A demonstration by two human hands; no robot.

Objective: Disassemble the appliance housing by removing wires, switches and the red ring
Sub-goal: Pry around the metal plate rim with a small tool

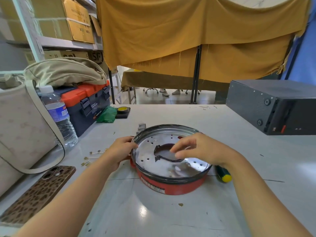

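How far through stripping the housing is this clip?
Done, apparently: small brass parts lie loose on the table, and no wires or switches show on the housing.
In hand: the left hand grips the rim; the right hand hovers blurred over the centre hole.
Left: the red ring still wraps the metal plate.

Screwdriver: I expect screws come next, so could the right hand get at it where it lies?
Probably yes: the screwdriver lies on the table beside the housing, just under the right hand's wrist, with nothing covering it.
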